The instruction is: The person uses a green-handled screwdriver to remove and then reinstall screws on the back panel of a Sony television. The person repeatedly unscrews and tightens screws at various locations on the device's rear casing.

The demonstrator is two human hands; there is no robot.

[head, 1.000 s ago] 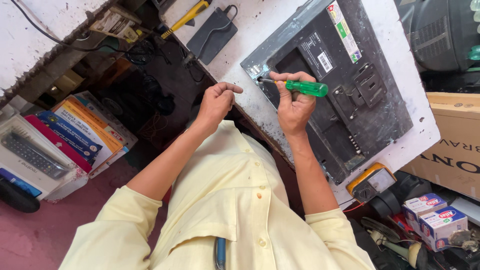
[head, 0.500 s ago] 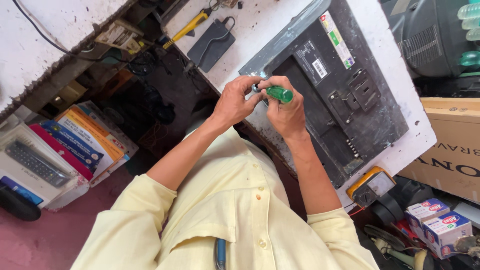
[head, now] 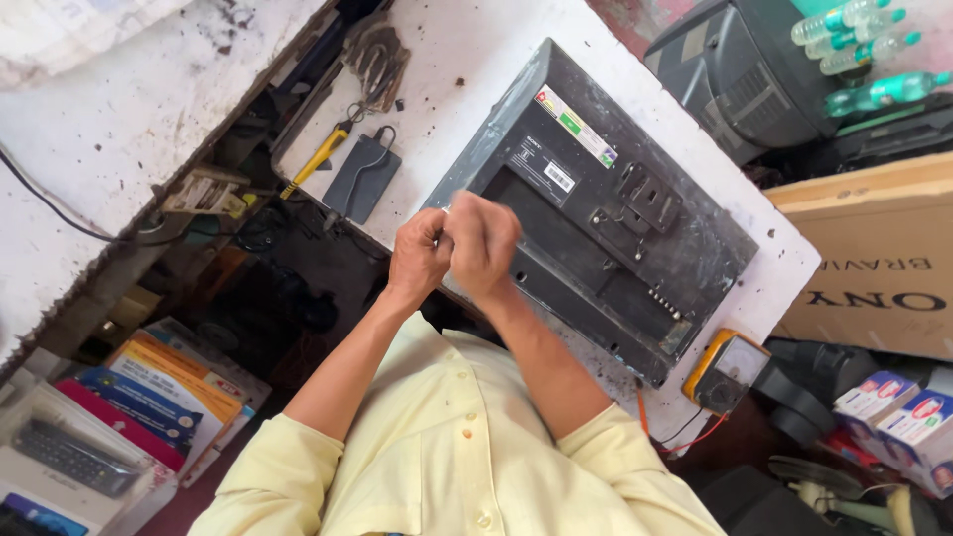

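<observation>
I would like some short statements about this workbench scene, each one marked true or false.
1. The left hand and the right hand are closed together over the near edge of the black television back panel. True.
2. The yellow multimeter lies on top of the panel. False: it lies beside the panel, at the corner of the white table.
3. A yellow-handled tool lies next to a flat dark grey case. True.
4. The person's shirt is dark blue. False: it is pale yellow.

Electronics repair workshop, opened television back (head: 606, 238), multimeter (head: 725, 369), pliers (head: 320, 157) on worn workbench (head: 457, 79)
</observation>
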